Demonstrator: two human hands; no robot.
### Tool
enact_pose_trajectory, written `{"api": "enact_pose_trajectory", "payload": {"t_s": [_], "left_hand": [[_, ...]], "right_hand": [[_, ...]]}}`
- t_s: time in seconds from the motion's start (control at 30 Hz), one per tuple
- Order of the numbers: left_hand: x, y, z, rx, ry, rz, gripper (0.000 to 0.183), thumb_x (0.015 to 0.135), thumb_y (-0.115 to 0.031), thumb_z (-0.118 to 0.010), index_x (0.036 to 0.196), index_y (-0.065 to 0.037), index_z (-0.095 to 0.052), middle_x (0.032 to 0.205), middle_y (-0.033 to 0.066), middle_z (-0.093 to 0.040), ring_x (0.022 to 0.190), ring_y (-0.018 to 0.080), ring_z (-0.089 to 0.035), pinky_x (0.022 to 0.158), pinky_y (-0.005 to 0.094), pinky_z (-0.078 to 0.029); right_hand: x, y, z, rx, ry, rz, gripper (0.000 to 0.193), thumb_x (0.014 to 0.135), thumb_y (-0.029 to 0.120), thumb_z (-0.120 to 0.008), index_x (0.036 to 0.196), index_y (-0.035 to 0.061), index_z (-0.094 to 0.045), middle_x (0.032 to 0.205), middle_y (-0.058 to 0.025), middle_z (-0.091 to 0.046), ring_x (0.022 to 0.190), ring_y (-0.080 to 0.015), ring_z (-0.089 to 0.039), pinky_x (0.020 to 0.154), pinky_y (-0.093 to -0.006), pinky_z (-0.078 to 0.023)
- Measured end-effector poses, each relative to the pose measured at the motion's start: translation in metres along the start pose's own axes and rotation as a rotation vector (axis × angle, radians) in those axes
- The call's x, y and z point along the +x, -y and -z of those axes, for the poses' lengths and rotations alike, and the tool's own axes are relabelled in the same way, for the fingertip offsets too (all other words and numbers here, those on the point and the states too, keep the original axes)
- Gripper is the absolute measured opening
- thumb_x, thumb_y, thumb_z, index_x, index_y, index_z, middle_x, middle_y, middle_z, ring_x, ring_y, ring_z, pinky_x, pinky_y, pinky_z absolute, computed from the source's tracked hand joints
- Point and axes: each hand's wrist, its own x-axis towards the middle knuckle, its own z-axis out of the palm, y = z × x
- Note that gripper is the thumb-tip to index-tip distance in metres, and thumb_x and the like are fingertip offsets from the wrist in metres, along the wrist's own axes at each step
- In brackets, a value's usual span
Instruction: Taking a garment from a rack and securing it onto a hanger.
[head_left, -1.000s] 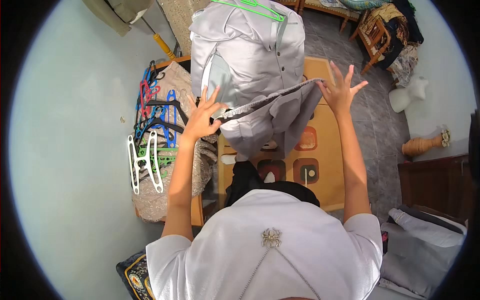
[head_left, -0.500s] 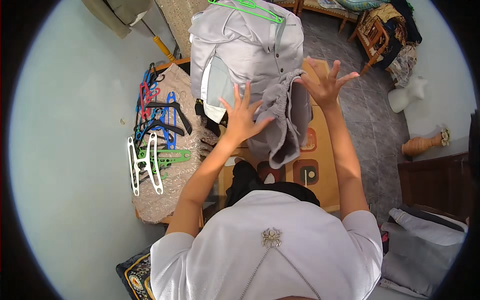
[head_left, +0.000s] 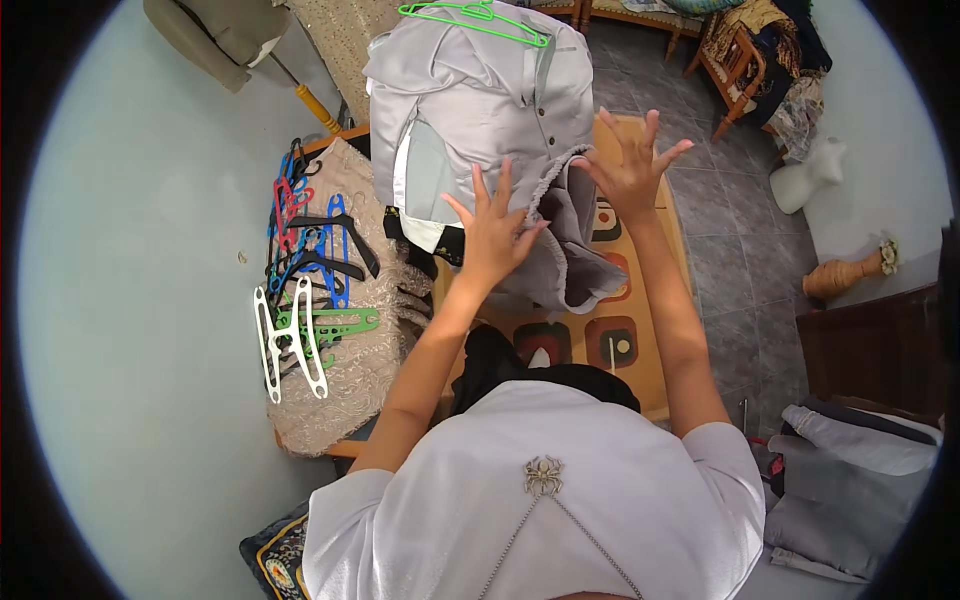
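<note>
A grey garment [head_left: 572, 225] with a gathered, elastic-looking edge hangs between my hands in loose folds. My left hand [head_left: 495, 230] is at its left side, fingers spread and open. At the upper right of the gathered edge, my right hand [head_left: 628, 180] is also open with fingers apart; its leftmost finger reaches the edge or lies just over it. Beyond lies a light grey buttoned jacket [head_left: 480, 105], with white and pale grey lining showing on its left. A bright green hanger [head_left: 475, 22] rests on the jacket's far end.
Left, several hangers, including a white one [head_left: 292, 340], lie on beige lace fabric [head_left: 350, 400]. Beneath the clothes is an orange-brown patterned table [head_left: 650, 350]. At right are a white mannequin torso [head_left: 808, 178], a vase [head_left: 845, 278] and folded grey clothes [head_left: 850, 480].
The garment's lower end has swung right and up, and its opening has changed shape. My left hand is slightly lower and right, with fingers closer together; both hands stay spread.
</note>
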Motion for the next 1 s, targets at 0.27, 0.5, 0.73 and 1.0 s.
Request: {"api": "enact_pose_trajectory", "payload": {"t_s": [0.27,0.5,0.73,1.0], "left_hand": [[0.011,0.021,0.036,0.072,-0.111,0.049,0.025,0.067,-0.028,-0.073,0.064,-0.004,-0.064,0.144,0.0101,-0.027,0.131,0.0488,-0.010,0.088,0.0744,0.004],[0.009,0.046,0.045,0.151,-0.149,0.139,0.030,0.069,-0.033,-0.071,0.062,-0.004,-0.065,0.143,0.0096,-0.029,0.131,0.0479,-0.010,0.087,0.0750,0.005],[0.019,0.055,0.057,0.171,-0.155,0.092,0.025,0.068,-0.030,-0.071,0.066,-0.006,-0.066,0.144,0.0084,-0.027,0.131,0.0485,-0.010,0.088,0.0751,0.004],[0.015,0.085,0.082,0.252,-0.187,0.086,0.027,0.071,-0.032,-0.069,0.065,-0.006,-0.066,0.143,0.0053,-0.030,0.132,0.0457,-0.010,0.091,0.0729,0.003]], "right_hand": [[-0.043,0.015,-0.004,0.264,0.343,-0.237,0.008,0.079,0.029,-0.062,0.086,0.0249,-0.064,0.136,-0.0002,-0.035,0.133,-0.0370,-0.014,0.095,-0.0705,0.003],[-0.078,0.040,0.034,0.521,0.556,-0.470,0.053,0.076,0.047,-0.061,0.123,0.0257,-0.051,0.142,-0.0090,-0.023,0.133,-0.0416,-0.004,0.097,-0.0681,0.000],[-0.139,0.036,0.037,0.309,0.888,-0.599,0.052,0.072,0.032,-0.069,0.120,0.0279,-0.051,0.139,-0.0098,-0.027,0.133,-0.0433,-0.007,0.094,-0.0723,-0.003],[-0.124,0.007,0.047,0.657,0.783,-0.471,0.037,0.078,0.038,-0.060,0.111,0.0207,-0.059,0.141,-0.0094,-0.028,0.133,-0.0419,-0.006,0.100,-0.0633,0.002]]}}
